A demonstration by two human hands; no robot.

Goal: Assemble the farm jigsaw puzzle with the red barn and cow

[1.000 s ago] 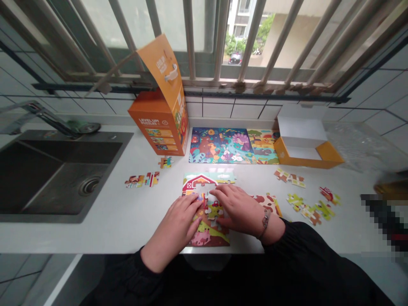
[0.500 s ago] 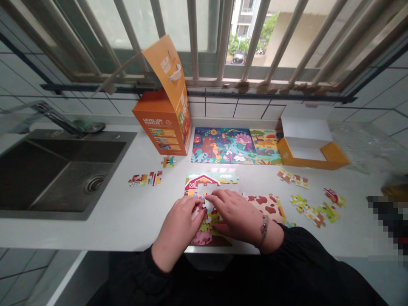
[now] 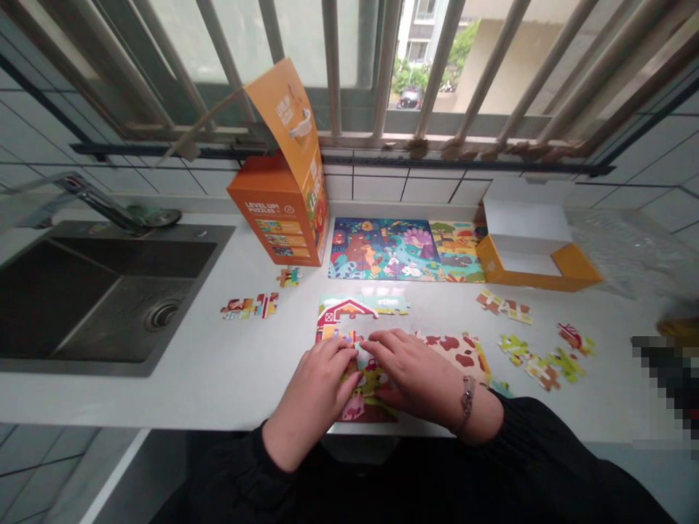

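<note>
A partly joined farm puzzle lies on the white counter, with a red barn roof [image 3: 348, 308] at its upper left and a brown-spotted section [image 3: 453, 349] on the right. My left hand [image 3: 320, 386] rests over the puzzle's left side, fingertips pressed down on pieces; nothing can be made out in its grip. Across from it, my right hand [image 3: 412, 375] lies on the middle part with fingers spread and bent, fingertips touching the pieces. Between the two hands, green pieces and a pink piece [image 3: 352, 407] show. Both palms hide part of the puzzle.
Behind are a finished animal puzzle [image 3: 382, 249], an orange box [image 3: 284, 225] and an open yellow box [image 3: 540, 273]. Loose pieces [image 3: 251, 306] lie on the left, more loose pieces [image 3: 513, 348] on the right. A sink [image 3: 109, 313] is at the far left.
Both hands have shifted slightly to the right. My left fingertips have come down flatter on the pieces below the barn.
</note>
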